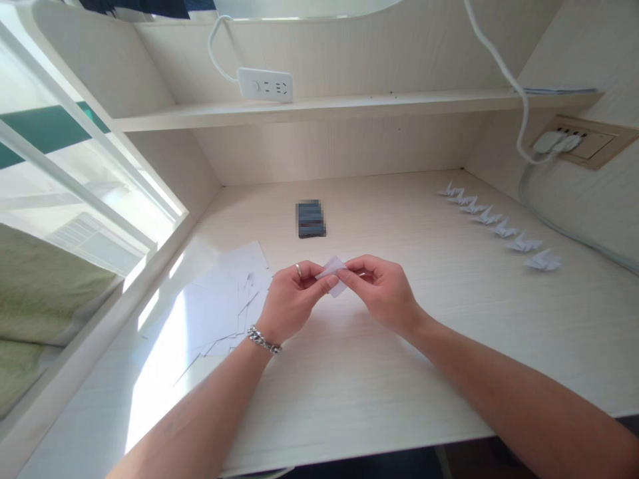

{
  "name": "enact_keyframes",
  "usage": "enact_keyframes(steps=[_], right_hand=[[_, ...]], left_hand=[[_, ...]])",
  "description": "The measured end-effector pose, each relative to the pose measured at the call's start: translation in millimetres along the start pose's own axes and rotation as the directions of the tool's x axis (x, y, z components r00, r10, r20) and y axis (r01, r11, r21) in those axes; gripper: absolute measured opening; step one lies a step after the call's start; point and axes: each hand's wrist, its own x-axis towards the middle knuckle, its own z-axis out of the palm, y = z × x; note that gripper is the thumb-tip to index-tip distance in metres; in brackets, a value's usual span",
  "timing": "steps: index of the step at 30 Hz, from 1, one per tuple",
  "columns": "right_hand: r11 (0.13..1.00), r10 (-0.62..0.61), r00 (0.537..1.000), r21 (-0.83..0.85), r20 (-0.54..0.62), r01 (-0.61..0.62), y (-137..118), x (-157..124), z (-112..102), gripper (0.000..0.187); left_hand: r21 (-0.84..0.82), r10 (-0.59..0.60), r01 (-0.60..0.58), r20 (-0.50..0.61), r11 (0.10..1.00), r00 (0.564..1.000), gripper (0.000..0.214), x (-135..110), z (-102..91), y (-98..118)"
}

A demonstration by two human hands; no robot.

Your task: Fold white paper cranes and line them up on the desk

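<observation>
Between both hands, a small folded piece of white paper [335, 271] is held just above the desk, its lower corner pointing toward me. My left hand [294, 298], with a ring and a chain bracelet, pinches its left side between thumb and forefinger. On the right side, the thumb and forefinger of my right hand [384, 289] are closed on the same paper. The fingertips hide part of its folds. Several folded paper cranes [504, 227] stand in a slanting row at the right of the desk. Loose white paper sheets [214, 306] lie left of my left hand.
A dark, blurred rectangular object [311, 219] lies beyond my hands. Above the desk runs a shelf [339, 110] with a white power socket [265, 85]. Cables [524, 126] hang at the right near a wall outlet [594, 141]. A window [74, 153] borders the left side.
</observation>
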Motion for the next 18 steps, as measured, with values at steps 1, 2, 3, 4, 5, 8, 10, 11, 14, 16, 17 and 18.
enact_keyframes(steps=[1, 2, 3, 4, 5, 8, 10, 11, 14, 16, 17, 18], right_hand=[[1.000, -0.005, 1.000, 0.003, -0.016, 0.005, 0.4, 0.0, 0.5, 0.014], [1.000, -0.010, 0.999, 0.007, -0.031, 0.010, 0.7, -0.1, 1.1, 0.013], [1.000, -0.016, 0.999, 0.011, -0.044, 0.016, 0.8, -0.2, 1.6, 0.013], [1.000, -0.020, 0.998, 0.014, -0.057, 0.021, 0.8, -0.4, 2.0, 0.012], [1.000, -0.023, 0.997, 0.016, -0.070, 0.025, 0.6, -0.5, 2.4, 0.011], [0.999, -0.027, 0.995, 0.029, -0.099, 0.030, -0.5, -0.9, 2.7, 0.011], [0.998, -0.026, 0.994, 0.046, -0.107, 0.031, -1.3, -1.0, 2.6, 0.011], [0.998, -0.024, 0.994, 0.054, -0.111, 0.030, -1.5, -1.0, 2.5, 0.012], [0.997, 0.007, 0.993, 0.072, -0.117, 0.001, -1.1, -1.1, 2.2, 0.017], [0.996, 0.039, 0.995, 0.086, -0.096, -0.031, -0.1, -0.9, 2.1, 0.022], [0.995, 0.051, 0.995, 0.094, -0.081, -0.044, 0.4, -0.7, 2.1, 0.024], [0.993, 0.059, 0.996, 0.103, -0.065, -0.052, 0.7, -0.4, 2.1, 0.024]], left_hand=[[-0.028, -0.002, 0.002, 0.007, 1.000, 1.000, 0.026, -0.1, 0.3, -0.6], [-0.057, -0.001, 0.002, 0.014, 0.998, 1.000, 0.025, -0.3, 0.8, -1.2], [-0.086, 0.000, 0.002, 0.020, 0.996, 1.000, 0.025, -0.4, 1.4, -1.5], [-0.112, 0.001, 0.002, 0.026, 0.994, 1.000, 0.024, -0.5, 2.2, -1.6], [-0.136, 0.000, 0.004, 0.030, 0.991, 1.000, 0.024, -0.7, 3.0, -1.4], [-0.202, -0.012, 0.019, 0.035, 0.979, 0.999, 0.024, -1.1, 5.9, 0.3], [-0.229, -0.025, 0.032, 0.032, 0.973, 0.999, 0.025, -1.5, 7.6, 2.0], [-0.236, -0.031, 0.037, 0.029, 0.971, 0.999, 0.025, -1.7, 8.2, 2.7], [-0.255, -0.043, 0.044, 0.012, 0.966, 0.999, 0.026, -2.2, 9.6, 4.4], [-0.275, -0.048, 0.045, -0.002, 0.960, 0.999, 0.027, -2.1, 10.0, 5.0], [-0.285, -0.052, 0.048, -0.005, 0.957, 0.999, 0.028, -2.0, 10.1, 5.3], [-0.291, -0.057, 0.053, -0.004, 0.955, 0.998, 0.029, -1.9, 10.2, 5.5]])
